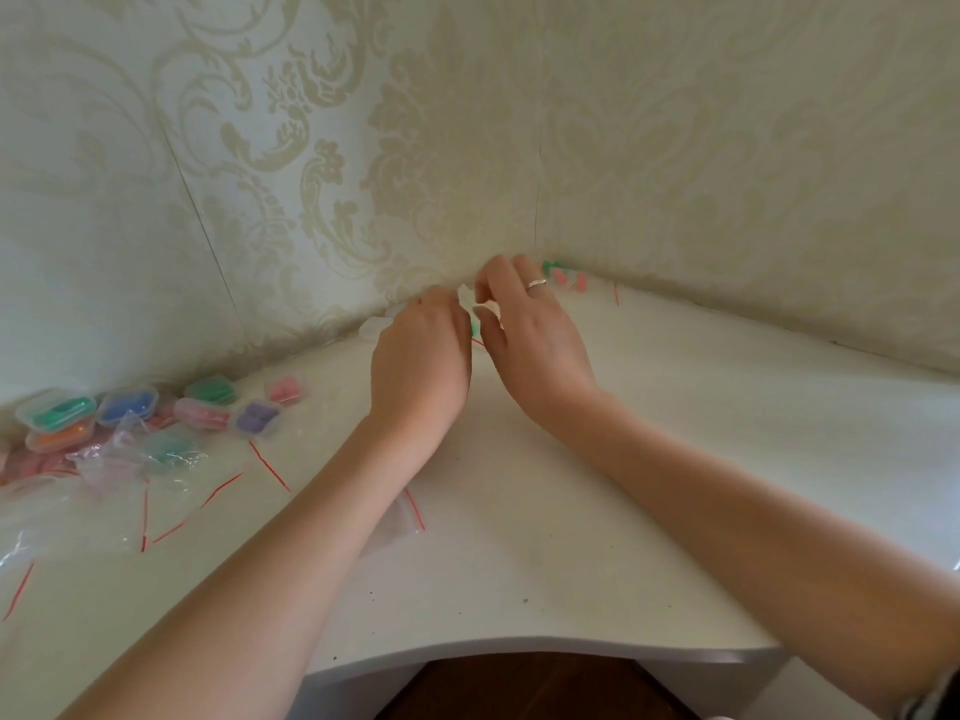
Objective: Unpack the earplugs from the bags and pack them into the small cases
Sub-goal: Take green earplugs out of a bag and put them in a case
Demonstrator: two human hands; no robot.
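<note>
Both hands meet near the back corner of the white table (571,511). My left hand (421,350) and my right hand (530,324), which wears a ring, pinch a small clear bag (474,324) with a green earplug showing between the fingers; most of the bag is hidden. Behind the right hand, more bagged earplugs (563,278), green and pink, lie against the wall. Clear empty cases (376,324) sit just left of my left hand. At the far left is a cluster of small filled cases (130,402) in green, blue, orange, pink and purple.
Empty clear zip bags (171,491) with red seal strips are strewn over the left part of the table, one (400,517) under my left forearm. Patterned wallpaper walls close the corner behind. The table's curved front edge (519,646) is near me.
</note>
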